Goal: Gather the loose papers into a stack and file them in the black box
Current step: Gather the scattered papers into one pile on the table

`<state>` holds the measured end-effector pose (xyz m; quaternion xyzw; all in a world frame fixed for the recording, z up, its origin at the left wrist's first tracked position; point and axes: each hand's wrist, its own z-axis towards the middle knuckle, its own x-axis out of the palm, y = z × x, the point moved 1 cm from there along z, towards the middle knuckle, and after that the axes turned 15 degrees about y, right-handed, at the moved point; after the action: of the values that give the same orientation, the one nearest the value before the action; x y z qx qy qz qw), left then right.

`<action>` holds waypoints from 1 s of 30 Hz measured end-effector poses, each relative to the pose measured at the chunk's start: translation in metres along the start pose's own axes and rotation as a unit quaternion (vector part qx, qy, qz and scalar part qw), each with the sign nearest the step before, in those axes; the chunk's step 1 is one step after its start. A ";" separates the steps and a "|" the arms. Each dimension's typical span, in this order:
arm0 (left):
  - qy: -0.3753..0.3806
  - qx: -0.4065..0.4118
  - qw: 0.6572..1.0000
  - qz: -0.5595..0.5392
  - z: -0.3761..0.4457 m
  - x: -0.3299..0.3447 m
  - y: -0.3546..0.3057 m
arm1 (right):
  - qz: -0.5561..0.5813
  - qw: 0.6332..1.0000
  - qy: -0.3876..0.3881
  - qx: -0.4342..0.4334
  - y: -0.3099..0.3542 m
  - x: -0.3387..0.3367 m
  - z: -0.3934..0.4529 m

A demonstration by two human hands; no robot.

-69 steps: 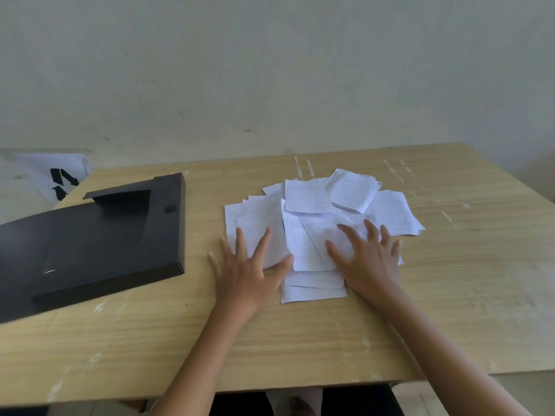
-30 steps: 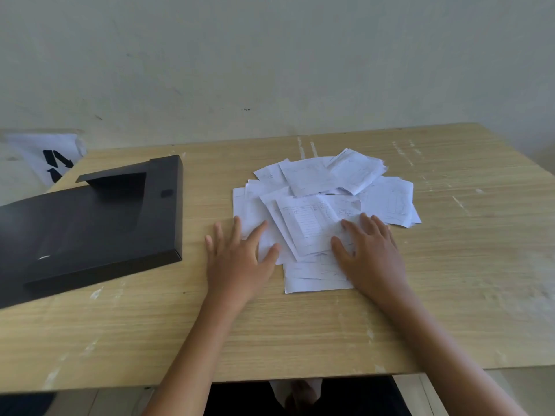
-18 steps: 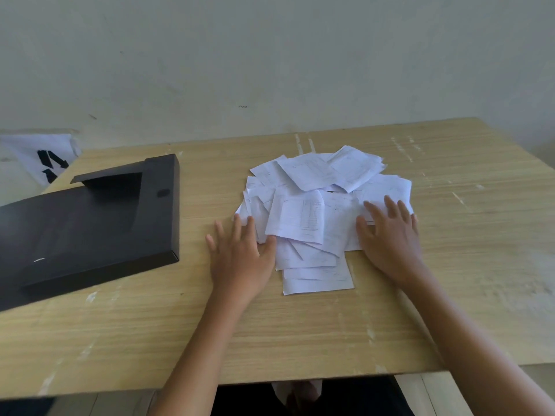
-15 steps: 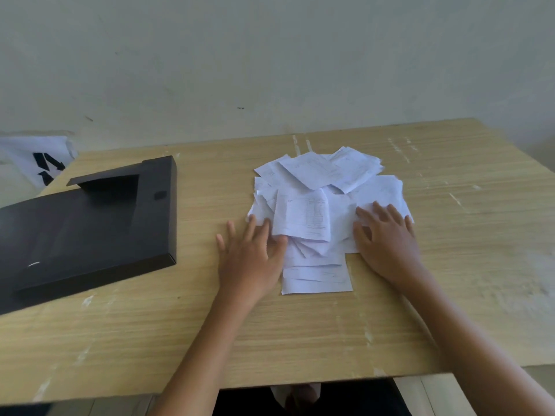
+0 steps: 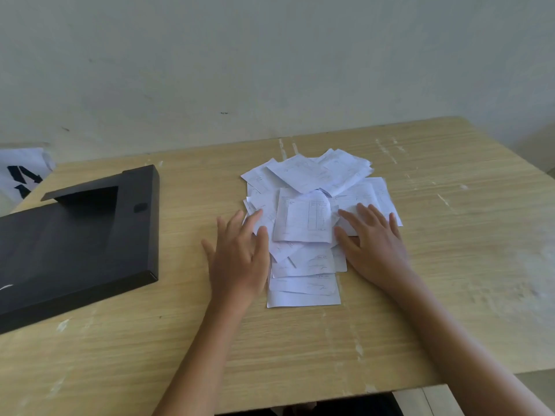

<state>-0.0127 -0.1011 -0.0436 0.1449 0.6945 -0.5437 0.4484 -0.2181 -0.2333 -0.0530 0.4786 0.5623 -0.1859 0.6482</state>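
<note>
**Both hands flat at the paper pile**

From my feed, the wooden desk (image 5: 450, 265) fills most of the view, set against a pale wall (image 5: 270, 55). The black box (image 5: 75, 244) lies on the desk's left side, well apart from the papers. The loose papers (image 5: 303, 217) sit mid-desk in a ragged, overlapping heap, not yet squared into a stack.

My two forearms reach in from the bottom edge and angle toward the pile. The left hand (image 5: 240, 259) is blurred; its fingers are straight and spread, with the tips touching the heap's left edge and the palm over bare desk. The right hand (image 5: 372, 244) lies flat with fingers extended and slightly apart, resting on the pile's right side. Neither hand grips a sheet; they bracket the heap from either side.

A white sheet with black marks (image 5: 24, 175) shows at far left, beyond the desk.
</note>
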 end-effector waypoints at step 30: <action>-0.010 0.042 0.985 0.167 0.007 0.016 0.008 | 0.134 0.984 -0.103 0.048 0.009 -0.005 0.015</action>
<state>-0.0126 -0.1090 -0.0613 0.2722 0.6328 -0.4907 0.5336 -0.2043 -0.2427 -0.0457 0.5587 0.4135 -0.1724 0.6979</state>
